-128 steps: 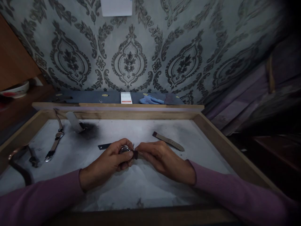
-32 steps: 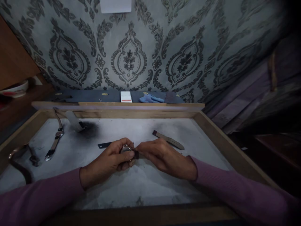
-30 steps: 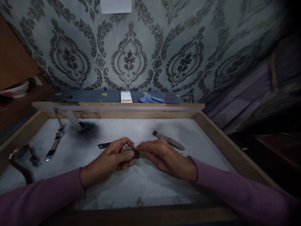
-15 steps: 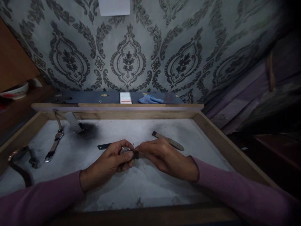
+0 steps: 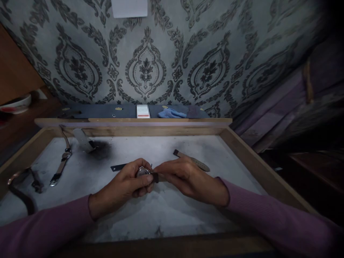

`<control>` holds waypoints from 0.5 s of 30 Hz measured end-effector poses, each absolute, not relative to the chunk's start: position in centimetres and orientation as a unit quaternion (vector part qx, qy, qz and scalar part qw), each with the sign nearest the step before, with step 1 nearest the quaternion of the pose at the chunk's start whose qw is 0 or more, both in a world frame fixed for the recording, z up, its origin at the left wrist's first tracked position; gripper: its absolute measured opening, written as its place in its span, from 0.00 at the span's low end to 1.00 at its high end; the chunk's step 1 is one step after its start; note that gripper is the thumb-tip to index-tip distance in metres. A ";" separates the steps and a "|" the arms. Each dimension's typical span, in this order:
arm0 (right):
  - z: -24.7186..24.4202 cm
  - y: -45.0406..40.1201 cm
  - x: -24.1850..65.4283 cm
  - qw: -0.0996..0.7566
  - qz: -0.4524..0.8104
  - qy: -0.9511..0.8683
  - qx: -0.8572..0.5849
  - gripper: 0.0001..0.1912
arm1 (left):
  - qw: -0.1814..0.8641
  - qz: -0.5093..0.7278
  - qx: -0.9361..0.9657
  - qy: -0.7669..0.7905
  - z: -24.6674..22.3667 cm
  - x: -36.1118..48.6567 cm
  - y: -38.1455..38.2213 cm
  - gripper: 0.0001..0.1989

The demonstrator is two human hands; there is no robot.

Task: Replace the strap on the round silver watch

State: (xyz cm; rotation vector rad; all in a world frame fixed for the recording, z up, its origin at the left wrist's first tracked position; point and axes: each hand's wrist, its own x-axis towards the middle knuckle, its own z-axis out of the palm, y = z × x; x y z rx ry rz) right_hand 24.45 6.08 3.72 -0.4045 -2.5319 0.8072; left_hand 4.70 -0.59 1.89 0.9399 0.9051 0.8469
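Observation:
My left hand (image 5: 135, 179) is closed round a wristwatch (image 5: 143, 172), its thumb lying over the round case. A dark strap end (image 5: 155, 177) sticks out of the case's right side. My right hand (image 5: 180, 175) is closed at that strap, with the fingertips pressed together beside the case; a lighter length of strap shows under them. What exactly the right fingertips pinch is partly hidden. Just behind my right hand lies a loose watch strap (image 5: 199, 164). From behind my left hand pokes a dark flat strip (image 5: 118, 167) with small holes.
The shallow wooden tray (image 5: 161, 131) has raised edges. Along its left side lie a watch with a pale strap lining (image 5: 62, 163), a grey strap (image 5: 82, 139) and a curved brown band (image 5: 24, 193). Beyond the back edge are a small white box (image 5: 143, 111) and a blue cloth (image 5: 172, 113).
The view has shifted very slightly. My left thumb has slid a little on the case, baring more of it; both hands stay in nearly the same place.

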 end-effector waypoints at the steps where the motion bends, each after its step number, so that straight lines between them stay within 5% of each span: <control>1: 3.8 6.1 24.4 0.226 0.297 -0.916 -0.148 0.12 | 0.712 0.379 0.428 0.408 1.9 4.6 -0.6 0.14; 15: 3.7 6.0 24.4 0.233 0.307 -0.902 -0.196 0.11 | 0.693 0.397 0.446 0.404 2.1 4.6 -0.7 0.11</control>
